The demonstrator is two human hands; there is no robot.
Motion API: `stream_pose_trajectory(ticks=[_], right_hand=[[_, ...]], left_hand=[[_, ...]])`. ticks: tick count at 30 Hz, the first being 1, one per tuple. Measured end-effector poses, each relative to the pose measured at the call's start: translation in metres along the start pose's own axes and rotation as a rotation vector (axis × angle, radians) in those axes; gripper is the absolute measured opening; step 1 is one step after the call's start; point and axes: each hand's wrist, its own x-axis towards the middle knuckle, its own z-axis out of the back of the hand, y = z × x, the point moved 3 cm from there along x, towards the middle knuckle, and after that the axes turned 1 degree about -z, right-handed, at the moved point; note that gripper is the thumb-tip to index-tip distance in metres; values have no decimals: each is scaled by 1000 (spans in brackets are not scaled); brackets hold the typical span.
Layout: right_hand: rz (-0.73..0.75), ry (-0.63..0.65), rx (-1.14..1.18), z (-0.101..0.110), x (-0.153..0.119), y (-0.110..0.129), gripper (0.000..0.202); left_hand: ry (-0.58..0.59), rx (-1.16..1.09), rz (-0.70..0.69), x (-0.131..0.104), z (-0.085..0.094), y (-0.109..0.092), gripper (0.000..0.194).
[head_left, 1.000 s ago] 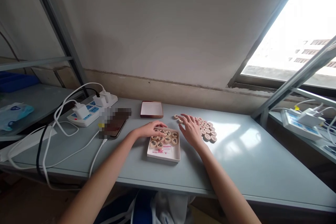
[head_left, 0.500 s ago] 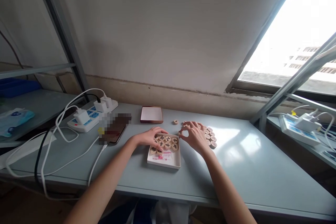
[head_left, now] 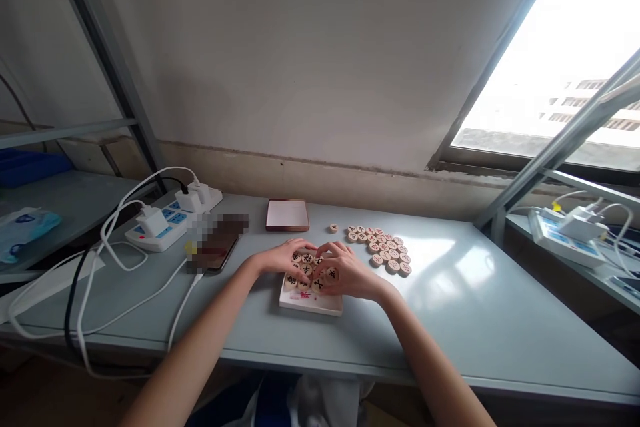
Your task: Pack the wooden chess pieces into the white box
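Note:
A white box [head_left: 311,303] on the grey desk holds several round wooden pieces with black characters and a small packet with pink print [head_left: 301,294]. My left hand [head_left: 286,258] rests over the box's left side, fingers spread on the pieces. Over the box's right side is my right hand [head_left: 345,271], its fingers curled down round a wooden piece [head_left: 318,283] at the front of the rows. Right of the box lies a cluster of wooden pieces [head_left: 389,246], most with red characters. One lone piece [head_left: 334,228] sits behind the box.
A shallow box lid [head_left: 287,215] lies at the back near the wall. On the left are a phone [head_left: 220,243], a white power strip [head_left: 160,230] and looping cables. Metal frame posts rise at both desk ends.
My right hand has moved left from beside the box to over it, carrying a wooden piece in. The cluster on the right is now uncovered. My left hand stays at the box.

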Motion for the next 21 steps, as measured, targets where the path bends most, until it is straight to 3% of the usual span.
stream_pose_trajectory(ticks=[7, 13, 15, 18, 21], right_hand=[[-12, -21, 17, -3, -1, -2, 23], [4, -61, 47, 6, -1, -9, 19], [-84, -198, -12, 11, -4, -25, 20], [-343, -409, -269, 10, -12, -59, 30], [-487, -357, -501, -3, -17, -86, 39]], left_hand=[[-2, 27, 25, 0, 0, -1, 77], [-43, 35, -2, 2, 0, -9, 61], [-45, 51, -5, 2, 0, -12, 60], [-51, 91, 9, 1, -1, -16, 60], [-84, 199, 21, 1, -3, -19, 55]])
